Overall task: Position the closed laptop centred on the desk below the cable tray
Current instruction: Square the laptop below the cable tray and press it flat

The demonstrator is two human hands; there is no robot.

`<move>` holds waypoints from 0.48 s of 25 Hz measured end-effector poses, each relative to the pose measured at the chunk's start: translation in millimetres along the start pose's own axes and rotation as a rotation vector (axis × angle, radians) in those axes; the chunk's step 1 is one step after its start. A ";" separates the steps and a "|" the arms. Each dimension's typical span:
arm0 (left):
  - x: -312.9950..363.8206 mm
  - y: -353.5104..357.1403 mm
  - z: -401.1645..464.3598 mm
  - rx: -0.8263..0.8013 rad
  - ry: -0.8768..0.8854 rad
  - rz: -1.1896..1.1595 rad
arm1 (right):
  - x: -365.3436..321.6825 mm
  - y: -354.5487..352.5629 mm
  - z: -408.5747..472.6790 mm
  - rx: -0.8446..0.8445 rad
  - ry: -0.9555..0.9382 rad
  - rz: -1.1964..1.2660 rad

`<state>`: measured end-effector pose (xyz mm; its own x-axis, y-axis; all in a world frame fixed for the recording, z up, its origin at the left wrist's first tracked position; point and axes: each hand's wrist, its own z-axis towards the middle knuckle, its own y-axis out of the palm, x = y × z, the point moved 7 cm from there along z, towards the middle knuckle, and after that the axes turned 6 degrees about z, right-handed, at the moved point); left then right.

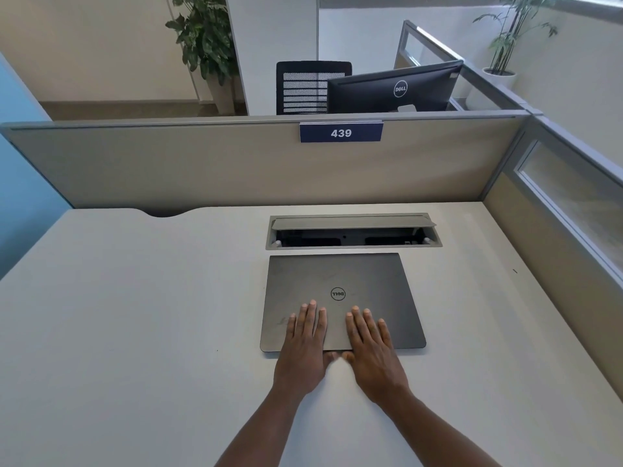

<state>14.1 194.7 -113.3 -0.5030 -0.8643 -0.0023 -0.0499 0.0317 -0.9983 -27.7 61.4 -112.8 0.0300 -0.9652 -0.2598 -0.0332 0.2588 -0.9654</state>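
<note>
— Presently, item: closed laptop [340,298]; location?
— On desk [135,315], just below cable tray [354,230]; left hand [305,345], right hand [372,348] flat, fingers extended, gripping nothing; final alignment; next, probably a slight nudge.

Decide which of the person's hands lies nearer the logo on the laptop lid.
Left. The left hand's fingertips end just below-left of the logo; the right hand lies flat slightly farther, below-right.
</note>
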 end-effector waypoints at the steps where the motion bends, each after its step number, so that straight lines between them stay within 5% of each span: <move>1: -0.9 0.6 -0.3 -0.001 -0.003 0.002 | 0.4 0.5 -0.1 0.002 0.004 0.004; 12: -3.9 -35.2 -5.2 -0.016 0.004 -0.047 | -3.1 -32.5 1.8 0.007 0.001 0.015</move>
<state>13.3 199.6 -77.8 -0.5029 -0.8632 0.0451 -0.0872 -0.0013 -0.9962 -25.0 56.2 -80.7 0.0282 -0.9614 -0.2737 -0.0261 0.2730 -0.9616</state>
